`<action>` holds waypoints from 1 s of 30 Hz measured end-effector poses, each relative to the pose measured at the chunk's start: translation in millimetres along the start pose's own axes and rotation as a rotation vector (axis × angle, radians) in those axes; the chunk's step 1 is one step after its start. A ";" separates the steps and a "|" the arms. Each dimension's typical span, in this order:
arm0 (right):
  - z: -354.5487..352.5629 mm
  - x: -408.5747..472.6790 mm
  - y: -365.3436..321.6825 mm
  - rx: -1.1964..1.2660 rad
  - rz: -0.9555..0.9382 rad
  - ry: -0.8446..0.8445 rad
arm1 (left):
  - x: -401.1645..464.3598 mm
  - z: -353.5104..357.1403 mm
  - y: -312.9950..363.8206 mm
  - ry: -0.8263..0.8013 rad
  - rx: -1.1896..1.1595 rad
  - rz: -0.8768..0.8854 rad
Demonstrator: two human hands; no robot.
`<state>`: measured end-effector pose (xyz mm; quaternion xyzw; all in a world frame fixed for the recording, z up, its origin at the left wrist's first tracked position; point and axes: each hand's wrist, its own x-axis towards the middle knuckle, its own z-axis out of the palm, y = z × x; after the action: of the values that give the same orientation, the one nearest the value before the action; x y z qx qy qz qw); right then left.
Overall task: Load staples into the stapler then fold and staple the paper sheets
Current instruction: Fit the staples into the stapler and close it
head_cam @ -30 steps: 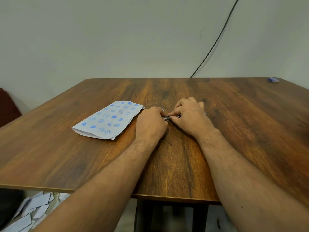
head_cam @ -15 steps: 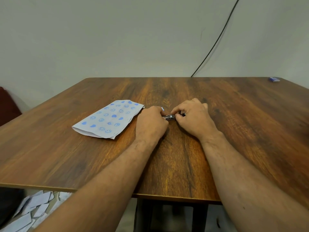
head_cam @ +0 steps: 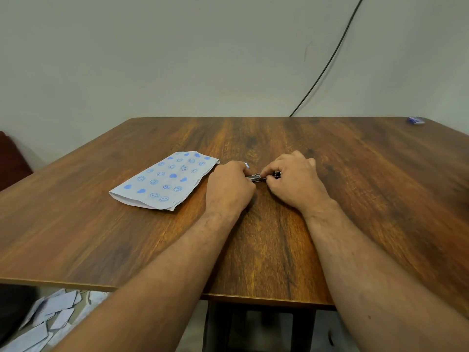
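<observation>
Both hands, left (head_cam: 228,186) and right (head_cam: 295,180), fingers curled on stapler (head_cam: 257,177) over table (head_cam: 279,250); staple channel contents unclear. Paper (head_cam: 165,180) beside left.

No legible text; only blue smiley faces on the paper sheets (head_cam: 165,180).

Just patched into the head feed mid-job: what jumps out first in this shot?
Both hands meet at the middle of the wooden table: the left hand and right hand grip a small metal stapler between them. Just left of them lies a folded paper sheet printed with blue smileys. A small blue box sits at the far right corner.
</observation>
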<state>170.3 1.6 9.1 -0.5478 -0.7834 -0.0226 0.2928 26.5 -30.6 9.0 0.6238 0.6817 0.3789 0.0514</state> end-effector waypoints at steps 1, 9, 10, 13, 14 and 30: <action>0.0 -0.1 -0.4 -0.008 0.000 -0.009 | 0.2 -0.2 0.0 0.004 -0.001 -0.001; 0.3 -1.5 -1.6 0.064 -0.005 -0.043 | 3.1 -1.7 -4.1 -0.038 -0.122 -0.034; 0.6 -1.3 -1.7 0.078 0.005 -0.035 | 3.8 -2.2 -5.2 -0.042 -0.148 -0.047; 0.7 -1.5 -1.8 0.082 0.022 -0.026 | 6.4 -2.6 -7.3 -0.042 -0.198 -0.088; 0.8 -1.5 -2.1 0.076 0.019 -0.033 | 6.7 -2.3 -7.5 -0.044 -0.205 -0.093; 4.8 -0.1 -4.6 0.028 -0.053 -0.117 | 8.5 -6.7 -11.9 -0.132 -0.316 -0.056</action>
<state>164.2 1.4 6.4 -0.5231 -0.8137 0.0129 0.2533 11.4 -25.3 10.2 0.6123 0.6257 0.4382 0.2040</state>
